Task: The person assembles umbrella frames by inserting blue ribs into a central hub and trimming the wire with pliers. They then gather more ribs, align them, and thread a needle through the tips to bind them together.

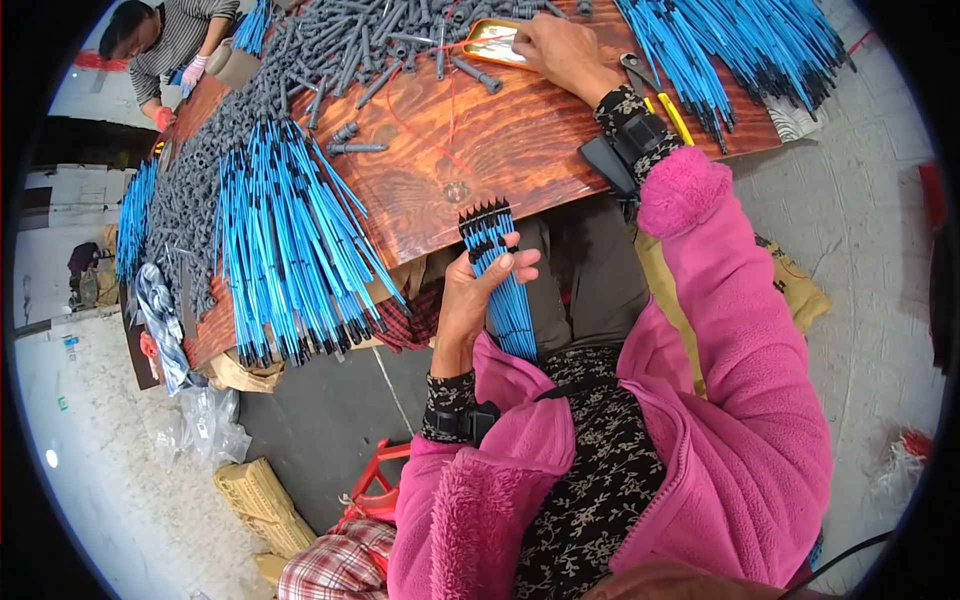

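1. Bundle of blue sticks (510, 305), head view: over the lap, near the table's (440, 205) front edge, with black ends pointing toward the table.
2. Left hand (478, 288) is closed around the bundle near those ends; a snug, uncrushing grip should keep them lined up.
3. Right hand (570, 55) is at the shallow tray (494, 48), fingers drawn together; I cannot tell whether they pinch anything. A light touch would best avoid pushing the tray.

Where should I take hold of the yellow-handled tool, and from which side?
Probably by the yellow handles, from the table's near edge: they point that way, the metal head farther in. The right arm's black wristband crowds their left and blue rods their right, so those sides look tighter.
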`<action>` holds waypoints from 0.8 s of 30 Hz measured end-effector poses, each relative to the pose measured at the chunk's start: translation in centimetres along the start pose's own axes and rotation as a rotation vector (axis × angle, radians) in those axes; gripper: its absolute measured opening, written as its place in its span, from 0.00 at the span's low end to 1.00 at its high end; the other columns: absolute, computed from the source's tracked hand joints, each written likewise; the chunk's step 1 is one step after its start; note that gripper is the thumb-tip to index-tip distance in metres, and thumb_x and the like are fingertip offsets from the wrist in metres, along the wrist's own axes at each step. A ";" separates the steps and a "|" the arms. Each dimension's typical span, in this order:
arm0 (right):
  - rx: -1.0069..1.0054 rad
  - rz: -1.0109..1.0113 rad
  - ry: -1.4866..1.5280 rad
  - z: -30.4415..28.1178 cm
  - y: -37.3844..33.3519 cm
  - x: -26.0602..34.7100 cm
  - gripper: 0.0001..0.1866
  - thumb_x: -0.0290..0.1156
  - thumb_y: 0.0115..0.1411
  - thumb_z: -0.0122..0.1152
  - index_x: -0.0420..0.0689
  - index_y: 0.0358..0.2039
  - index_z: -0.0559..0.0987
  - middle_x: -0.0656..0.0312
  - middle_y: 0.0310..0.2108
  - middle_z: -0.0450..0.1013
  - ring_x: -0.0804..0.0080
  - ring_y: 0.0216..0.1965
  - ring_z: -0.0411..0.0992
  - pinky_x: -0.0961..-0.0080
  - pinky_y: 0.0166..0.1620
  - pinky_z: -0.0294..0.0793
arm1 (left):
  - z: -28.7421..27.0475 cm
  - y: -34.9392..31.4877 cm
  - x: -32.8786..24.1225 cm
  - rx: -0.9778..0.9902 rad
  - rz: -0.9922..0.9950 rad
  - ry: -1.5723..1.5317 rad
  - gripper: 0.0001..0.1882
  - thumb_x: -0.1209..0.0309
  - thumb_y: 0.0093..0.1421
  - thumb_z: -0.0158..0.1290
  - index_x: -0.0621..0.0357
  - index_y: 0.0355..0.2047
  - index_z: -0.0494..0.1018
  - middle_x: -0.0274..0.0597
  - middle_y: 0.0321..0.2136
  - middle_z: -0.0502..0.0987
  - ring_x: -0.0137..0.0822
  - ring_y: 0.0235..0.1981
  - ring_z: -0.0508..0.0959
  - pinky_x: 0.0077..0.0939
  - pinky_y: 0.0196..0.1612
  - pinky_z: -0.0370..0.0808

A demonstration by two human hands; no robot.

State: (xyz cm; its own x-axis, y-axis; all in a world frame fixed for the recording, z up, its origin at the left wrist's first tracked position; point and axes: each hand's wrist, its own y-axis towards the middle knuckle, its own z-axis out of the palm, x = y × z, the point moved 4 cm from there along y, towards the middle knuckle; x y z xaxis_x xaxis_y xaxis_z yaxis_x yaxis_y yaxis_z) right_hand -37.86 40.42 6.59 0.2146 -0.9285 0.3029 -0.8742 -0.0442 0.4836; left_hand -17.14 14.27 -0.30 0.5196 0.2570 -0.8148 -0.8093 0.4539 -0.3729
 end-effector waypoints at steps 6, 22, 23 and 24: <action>-0.049 0.071 -0.024 0.1 0.1 0.0 0.12 0.43 0.60 0.58 0.51 0.33 0.84 0.57 0.33 0.78 0.53 0.34 0.77 0.55 0.35 0.75 | -0.3 -0.2 0.3 -0.002 -0.015 -0.008 0.21 0.70 0.64 0.57 0.64 0.55 0.71 0.56 0.42 0.81 0.42 0.39 0.84 0.35 0.41 0.83; -0.266 0.027 0.419 -8.3 -1.7 4.5 0.09 0.34 0.56 0.61 0.41 0.27 0.79 0.50 0.28 0.74 0.50 0.30 0.74 0.57 0.33 0.72 | 0.1 -0.3 0.0 -0.017 -0.022 -0.016 0.22 0.69 0.64 0.58 0.66 0.55 0.72 0.56 0.42 0.81 0.42 0.40 0.84 0.32 0.45 0.81; -0.260 0.031 0.421 -8.1 -2.8 4.8 0.09 0.34 0.56 0.61 0.41 0.27 0.79 0.50 0.28 0.74 0.50 0.30 0.74 0.57 0.33 0.72 | 0.1 -0.2 -0.2 -0.008 -0.011 -0.019 0.21 0.69 0.63 0.58 0.66 0.54 0.72 0.57 0.42 0.81 0.42 0.40 0.84 0.32 0.45 0.81; -0.123 0.018 0.546 -7.1 -4.0 4.9 0.09 0.34 0.61 0.59 0.41 0.33 0.80 0.54 0.31 0.76 0.58 0.33 0.75 0.65 0.36 0.73 | 0.0 -0.2 -0.1 -0.014 -0.018 -0.022 0.21 0.69 0.63 0.58 0.66 0.54 0.72 0.57 0.42 0.81 0.42 0.40 0.84 0.32 0.45 0.81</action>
State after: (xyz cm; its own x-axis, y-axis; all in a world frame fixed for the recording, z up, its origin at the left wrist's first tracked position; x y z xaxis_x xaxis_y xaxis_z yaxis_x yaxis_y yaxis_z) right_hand -30.23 38.69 11.95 0.4235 -0.6012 0.6776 -0.8294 0.0434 0.5569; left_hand -17.04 14.16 -0.16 0.5401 0.2679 -0.7979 -0.8033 0.4468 -0.3937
